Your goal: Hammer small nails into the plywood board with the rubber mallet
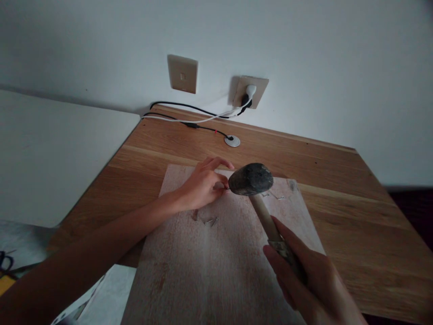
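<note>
My right hand (304, 275) is wrapped round the handle of a mallet (251, 179) with a dark, rounded head. The mallet head is over the upper part of a pale wooden board (203, 271), close to my left fingertips. My left hand (203, 183) rests on the board, thumb and index finger pinched on what looks like a small nail (228, 189), mostly hidden by the fingers and the mallet head. Several loose nails (210, 221) lie on the board below my left hand. More nails (280, 197) are to the right of the mallet head.
The board lies on a brown wooden desk (358, 216) against a white wall. Black and white cables run from a wall socket (259, 92) to a round cable grommet (232, 141). A switch plate (183, 74) is on the wall, and a white panel (61, 158) stands at the left.
</note>
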Demonstrator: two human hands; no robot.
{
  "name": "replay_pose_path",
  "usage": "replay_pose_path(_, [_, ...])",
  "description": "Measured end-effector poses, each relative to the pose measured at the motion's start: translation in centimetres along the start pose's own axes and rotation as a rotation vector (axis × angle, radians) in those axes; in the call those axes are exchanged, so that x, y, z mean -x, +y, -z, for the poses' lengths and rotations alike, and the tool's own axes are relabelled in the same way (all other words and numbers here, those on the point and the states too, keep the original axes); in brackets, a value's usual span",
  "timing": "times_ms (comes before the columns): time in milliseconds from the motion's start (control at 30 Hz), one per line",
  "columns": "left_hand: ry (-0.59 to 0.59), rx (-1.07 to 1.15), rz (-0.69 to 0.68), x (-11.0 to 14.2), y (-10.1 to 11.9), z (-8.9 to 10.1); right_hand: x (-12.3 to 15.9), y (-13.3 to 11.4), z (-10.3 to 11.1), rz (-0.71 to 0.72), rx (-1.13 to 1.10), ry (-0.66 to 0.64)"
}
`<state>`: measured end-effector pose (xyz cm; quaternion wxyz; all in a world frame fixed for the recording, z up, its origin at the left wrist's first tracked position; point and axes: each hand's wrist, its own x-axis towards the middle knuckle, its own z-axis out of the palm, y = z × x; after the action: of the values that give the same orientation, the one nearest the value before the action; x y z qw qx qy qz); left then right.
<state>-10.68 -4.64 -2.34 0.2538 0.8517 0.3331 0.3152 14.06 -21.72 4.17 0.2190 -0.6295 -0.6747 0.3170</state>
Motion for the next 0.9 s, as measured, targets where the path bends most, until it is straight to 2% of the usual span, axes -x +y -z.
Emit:
replay_pose_path(233, [-0.022, 0.022, 0.038, 0.1, -0.3, -0.2, 0.0, -0.2, 0.1, -0.038, -0.005, 0.032])
replay_pose_path(400, [0.003, 0.009, 0.071, 0.3, -0.5, -0.5, 0.2, -0.3, -0.2, -0.011, 0.027, 0.089])
replay_pose_path(567, [0.019, 0.027, 0.072, 0.4, -0.4, -0.4, 0.2, -0.3, -0.6, -0.083, -0.033, 0.046])
replay_pose_path(733, [0.001, 0.042, 0.06, 0.3, -0.2, -0.2, 0.5, 0.0, -0.2, -0.112, -0.012, 0.119])
replay_pose_path(900, [0.017, 0.061, 0.028, 0.1, -0.2, -0.4, 0.3, 0.8, 0.0, -0.065, -0.03, 0.034])
